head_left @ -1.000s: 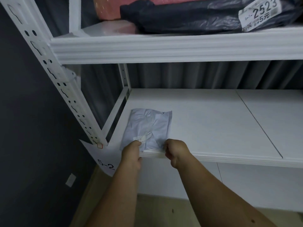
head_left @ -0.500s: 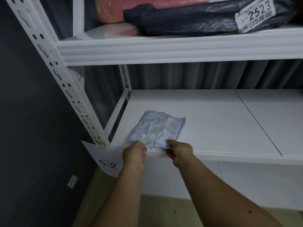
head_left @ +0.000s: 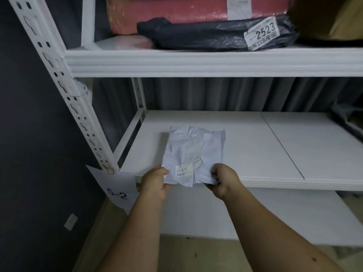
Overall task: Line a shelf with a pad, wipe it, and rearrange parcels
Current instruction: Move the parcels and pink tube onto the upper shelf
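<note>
- A pale grey parcel (head_left: 194, 156) is being pinched at its near corners by the left hand (head_left: 155, 181) and right hand (head_left: 224, 181).
- It is apparently being rested on the white shelf (head_left: 255, 146).

Setting: parcel storage or pickup room. Evidence: white boltless metal rack (head_left: 59, 61) with slotted uprights, against a dark wall. Paper tag reading "5-2" (head_left: 117, 193) hangs at the shelf corner, a location code. Upper shelf (head_left: 196, 61) holds a black poly mailer (head_left: 206, 34) with a sticker marked "2523" (head_left: 262, 37), and a pink bubble-wrapped package (head_left: 176, 12). Pale mailer bag (head_left: 194, 152) with a small printed label lies on the lower shelf (head_left: 255, 150).
</note>
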